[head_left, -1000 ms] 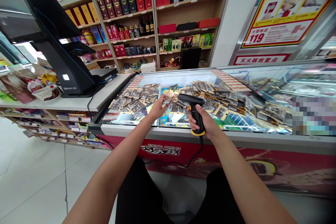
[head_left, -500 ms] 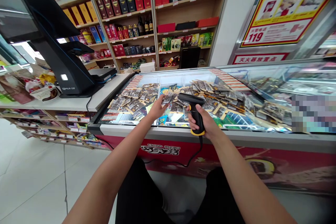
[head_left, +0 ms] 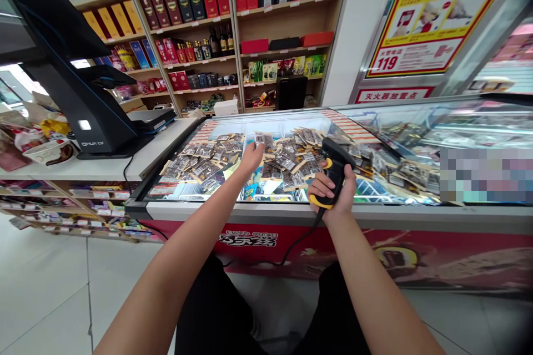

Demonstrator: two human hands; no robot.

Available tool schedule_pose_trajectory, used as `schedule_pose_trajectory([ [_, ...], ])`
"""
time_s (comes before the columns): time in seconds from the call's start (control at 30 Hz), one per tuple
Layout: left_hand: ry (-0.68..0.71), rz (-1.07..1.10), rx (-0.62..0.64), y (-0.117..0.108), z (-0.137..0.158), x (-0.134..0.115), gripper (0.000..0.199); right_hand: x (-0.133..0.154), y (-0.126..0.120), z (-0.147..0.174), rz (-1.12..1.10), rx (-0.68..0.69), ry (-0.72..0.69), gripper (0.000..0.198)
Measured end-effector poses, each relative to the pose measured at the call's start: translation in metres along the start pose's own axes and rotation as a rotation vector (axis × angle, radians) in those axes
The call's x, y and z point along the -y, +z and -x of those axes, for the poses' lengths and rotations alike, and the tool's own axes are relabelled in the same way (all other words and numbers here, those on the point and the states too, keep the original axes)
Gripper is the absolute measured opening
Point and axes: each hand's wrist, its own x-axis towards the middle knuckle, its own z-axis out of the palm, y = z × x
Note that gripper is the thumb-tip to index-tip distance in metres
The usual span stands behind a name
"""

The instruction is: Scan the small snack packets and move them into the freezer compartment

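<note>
In my right hand (head_left: 339,191) is a black and yellow barcode scanner (head_left: 333,169), its head tilted up and to the left. My fingers wrap round its handle, and its cable hangs down in front of the freezer. My left hand (head_left: 253,156) is closed over the freezer's glass top, pinching the near edge of a small dark packet (head_left: 264,138). Many similar packets (head_left: 288,158) with tan edges lie in loose heaps around it, and another heap (head_left: 204,158) spreads to the left of my left hand.
The chest freezer (head_left: 175,212) has a grey rim and red front. A counter (head_left: 158,147) at the left bears a black checkout terminal (head_left: 100,127) and a white bowl (head_left: 52,150). Behind stand shelves (head_left: 287,8) of boxes and bottles. A poster (head_left: 428,28) hangs at the right.
My left hand has closed on a packet and moved slightly up. My right hand has moved right with the scanner, turning it. The view has shifted slightly to the right.
</note>
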Motion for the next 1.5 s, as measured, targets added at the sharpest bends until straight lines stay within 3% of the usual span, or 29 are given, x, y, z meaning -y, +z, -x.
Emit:
schedule_pose_trajectory([
  [0.2, -0.047, -0.146, 0.146, 0.033, -0.035, -0.047, 0.032, -0.003, 0.000, -0.002, 0.035, 0.004, 0.002, 0.040],
  [0.33, 0.101, -0.383, 0.169, 0.047, -0.032, -0.049, 0.035, -0.003, 0.002, -0.002, 0.044, -0.027, 0.008, 0.044],
  [0.43, 0.179, -0.444, 0.090, 0.049, -0.021, -0.042, 0.042, -0.003, 0.003, -0.002, 0.057, -0.040, 0.023, 0.045],
  [0.57, 0.154, -0.437, 0.046, 0.033, -0.012, -0.025, 0.053, -0.001, 0.003, -0.001, 0.074, -0.012, 0.036, 0.041],
  [0.77, 0.020, -0.652, -0.107, -0.026, -0.019, 0.025, 0.044, -0.001, 0.001, -0.003, 0.049, 0.024, 0.055, 0.039],
  [0.9, -0.079, -0.772, -0.068, -0.058, -0.029, 0.053, 0.047, -0.001, 0.004, -0.002, 0.016, 0.001, 0.059, 0.037],
  [1.07, -0.113, -0.792, 0.039, -0.064, -0.048, 0.066, 0.046, -0.001, 0.006, -0.001, 0.054, -0.032, 0.063, 0.036],
  [1.33, -0.294, -0.659, 0.017, -0.062, -0.067, 0.062, 0.035, 0.000, 0.005, -0.001, -0.023, -0.033, 0.088, 0.034],
  [1.5, -0.220, -0.595, 0.037, -0.076, -0.072, 0.055, 0.014, 0.000, 0.001, -0.003, -0.076, 0.004, 0.113, 0.041],
])
